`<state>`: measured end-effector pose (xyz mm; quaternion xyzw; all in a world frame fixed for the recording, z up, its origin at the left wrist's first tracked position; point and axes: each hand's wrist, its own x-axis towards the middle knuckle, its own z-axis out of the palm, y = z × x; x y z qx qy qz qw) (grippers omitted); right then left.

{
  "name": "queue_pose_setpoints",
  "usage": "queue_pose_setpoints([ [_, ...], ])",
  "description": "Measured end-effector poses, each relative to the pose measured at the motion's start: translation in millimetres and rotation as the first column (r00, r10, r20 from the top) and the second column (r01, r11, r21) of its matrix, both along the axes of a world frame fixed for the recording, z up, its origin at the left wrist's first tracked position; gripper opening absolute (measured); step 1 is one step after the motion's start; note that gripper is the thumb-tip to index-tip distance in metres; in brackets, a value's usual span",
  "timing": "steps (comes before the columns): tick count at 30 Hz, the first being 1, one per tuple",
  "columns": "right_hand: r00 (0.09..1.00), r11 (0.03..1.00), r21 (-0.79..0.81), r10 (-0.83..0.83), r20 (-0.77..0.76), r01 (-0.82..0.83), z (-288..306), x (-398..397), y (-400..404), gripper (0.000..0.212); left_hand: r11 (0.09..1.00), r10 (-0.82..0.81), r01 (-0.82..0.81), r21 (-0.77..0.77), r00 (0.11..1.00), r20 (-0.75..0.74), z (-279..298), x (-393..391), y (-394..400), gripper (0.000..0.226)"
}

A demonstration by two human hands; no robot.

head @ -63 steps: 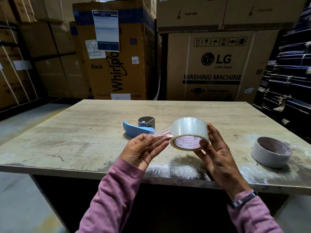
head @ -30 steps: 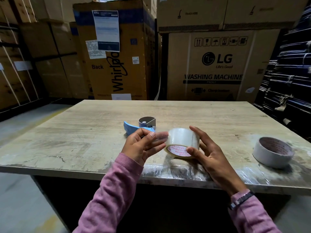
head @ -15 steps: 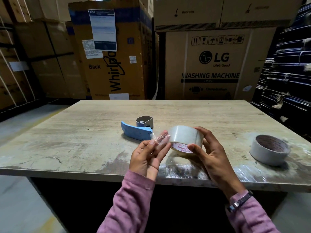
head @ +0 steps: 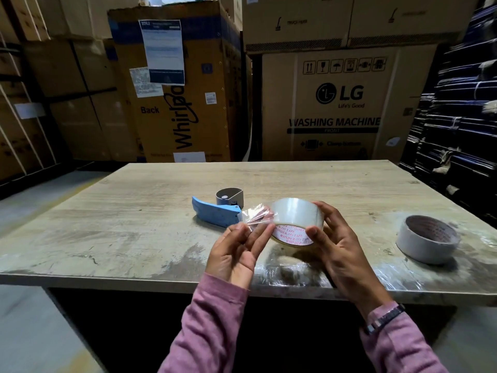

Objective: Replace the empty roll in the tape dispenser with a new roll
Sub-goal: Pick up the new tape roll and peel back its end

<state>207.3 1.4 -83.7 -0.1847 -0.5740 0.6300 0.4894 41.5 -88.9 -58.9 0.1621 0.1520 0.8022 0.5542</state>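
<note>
New roll (head: 295, 220) held between both hands.

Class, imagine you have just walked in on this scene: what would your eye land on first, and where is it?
First, the clear tape roll held above the table's near edge, gripped by the right hand while the left hand pinches its peeled end. Behind it lies the blue tape dispenser; a second roll sits far right.

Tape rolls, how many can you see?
2. A clear tape roll is held up in the right hand; a whitish roll lies on the table, far right.
</note>
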Motion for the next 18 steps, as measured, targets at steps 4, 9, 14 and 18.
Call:
queue_pose_setpoints([
  [4,0.998,0.999,0.044,-0.005,0.059,0.002,0.9,0.3,-2.1,0.056,0.998,-0.018,-0.001,-0.070,0.961,-0.277,9.2,-12.9,-8.2,0.012],
  [9,0.996,0.996,0.084,-0.019,0.090,0.011,2.5,0.3,-4.7,0.048,0.994,-0.062,0.021,-0.107,0.919,-0.389,13.8,-24.5,-14.3,0.015],
  [14,0.999,0.999,0.045,-0.011,0.052,0.008,3.4,1.7,-4.5,0.047,0.998,-0.053,0.047,-0.031,0.969,-0.243,3.8,-10.6,-13.9,0.022],
  [18,1.000,0.999,0.043,-0.012,0.021,0.011,1.9,1.9,-2.6,0.066,0.999,-0.016,0.014,0.044,0.999,0.043,-10.2,10.5,-8.1,0.056],
])
